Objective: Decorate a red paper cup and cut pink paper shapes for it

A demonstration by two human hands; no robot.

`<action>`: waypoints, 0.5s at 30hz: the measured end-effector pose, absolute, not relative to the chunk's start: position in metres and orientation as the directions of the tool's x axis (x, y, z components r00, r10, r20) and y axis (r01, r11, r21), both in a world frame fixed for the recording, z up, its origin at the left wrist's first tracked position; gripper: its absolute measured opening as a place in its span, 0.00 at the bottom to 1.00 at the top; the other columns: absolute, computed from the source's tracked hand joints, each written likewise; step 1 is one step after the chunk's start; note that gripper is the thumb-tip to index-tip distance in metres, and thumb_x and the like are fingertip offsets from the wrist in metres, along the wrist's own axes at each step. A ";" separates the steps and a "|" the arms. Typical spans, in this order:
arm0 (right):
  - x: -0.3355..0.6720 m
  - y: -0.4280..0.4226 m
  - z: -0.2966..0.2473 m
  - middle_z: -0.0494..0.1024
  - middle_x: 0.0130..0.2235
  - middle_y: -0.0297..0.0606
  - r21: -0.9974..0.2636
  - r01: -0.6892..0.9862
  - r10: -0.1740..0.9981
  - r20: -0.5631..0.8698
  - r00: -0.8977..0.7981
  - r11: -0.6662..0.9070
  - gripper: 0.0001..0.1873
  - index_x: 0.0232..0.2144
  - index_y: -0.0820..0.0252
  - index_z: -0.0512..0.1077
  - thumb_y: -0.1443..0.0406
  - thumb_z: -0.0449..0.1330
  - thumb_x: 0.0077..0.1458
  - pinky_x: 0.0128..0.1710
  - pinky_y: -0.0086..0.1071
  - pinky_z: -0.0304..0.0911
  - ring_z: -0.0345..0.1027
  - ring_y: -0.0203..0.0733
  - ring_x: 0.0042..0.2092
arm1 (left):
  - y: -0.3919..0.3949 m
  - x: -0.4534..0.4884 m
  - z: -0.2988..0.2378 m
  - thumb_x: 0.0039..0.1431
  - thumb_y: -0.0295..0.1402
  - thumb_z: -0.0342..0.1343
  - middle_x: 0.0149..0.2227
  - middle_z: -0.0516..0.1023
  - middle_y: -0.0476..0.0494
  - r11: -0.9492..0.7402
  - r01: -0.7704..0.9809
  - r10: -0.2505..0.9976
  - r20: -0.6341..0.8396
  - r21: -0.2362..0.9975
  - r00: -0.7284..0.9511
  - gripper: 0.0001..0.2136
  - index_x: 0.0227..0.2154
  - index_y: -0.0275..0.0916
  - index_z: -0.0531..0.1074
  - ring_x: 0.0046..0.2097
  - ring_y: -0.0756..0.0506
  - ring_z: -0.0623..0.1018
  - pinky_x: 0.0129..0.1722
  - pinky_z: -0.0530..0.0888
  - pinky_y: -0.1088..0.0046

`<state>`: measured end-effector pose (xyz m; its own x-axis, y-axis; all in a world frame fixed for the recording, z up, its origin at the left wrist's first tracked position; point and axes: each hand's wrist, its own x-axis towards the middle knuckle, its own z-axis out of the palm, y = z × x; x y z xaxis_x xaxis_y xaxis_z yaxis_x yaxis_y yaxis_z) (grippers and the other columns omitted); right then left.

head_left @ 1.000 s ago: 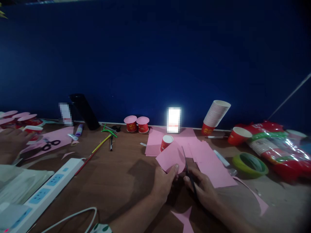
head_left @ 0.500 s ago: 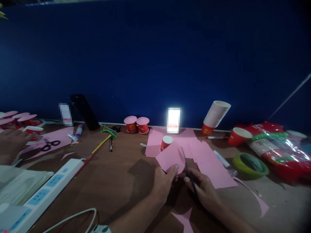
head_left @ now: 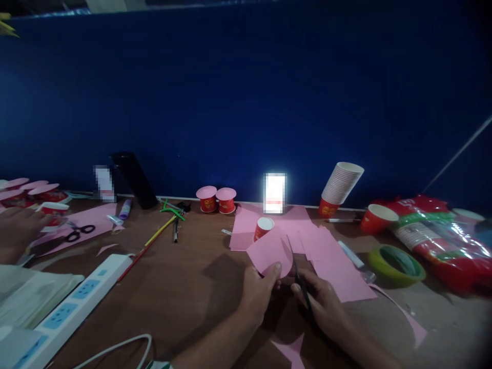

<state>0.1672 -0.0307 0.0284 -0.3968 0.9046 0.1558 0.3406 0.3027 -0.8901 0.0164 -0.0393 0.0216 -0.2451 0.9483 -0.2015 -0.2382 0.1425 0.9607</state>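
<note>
While near scissors [head_left: 301,284], paper [head_left: 268,251] in fingers [head_left: 274,272]

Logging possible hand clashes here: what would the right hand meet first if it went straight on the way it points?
Probably the left hand, which grips the piece of pink paper. The right hand, holding the scissors, points toward that hand, though depth is unclear from this one view.
</note>
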 end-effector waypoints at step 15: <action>0.169 -0.030 0.028 0.79 0.36 0.39 -0.875 0.381 0.910 0.142 -0.388 0.299 0.17 0.45 0.59 0.71 0.59 0.55 0.55 0.37 0.32 0.67 0.72 0.46 0.38 | -0.037 0.015 0.021 0.45 0.42 0.60 0.17 0.69 0.49 0.158 -0.289 0.939 -0.234 0.944 -0.250 0.15 0.24 0.32 0.73 0.20 0.52 0.67 0.18 0.63 0.80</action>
<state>0.1690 -0.0300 0.0284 -0.3882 0.9105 0.1424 0.3808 0.2992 -0.8749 0.0152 -0.0373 0.0207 -0.2505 0.9393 -0.2343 -0.2891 0.1584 0.9441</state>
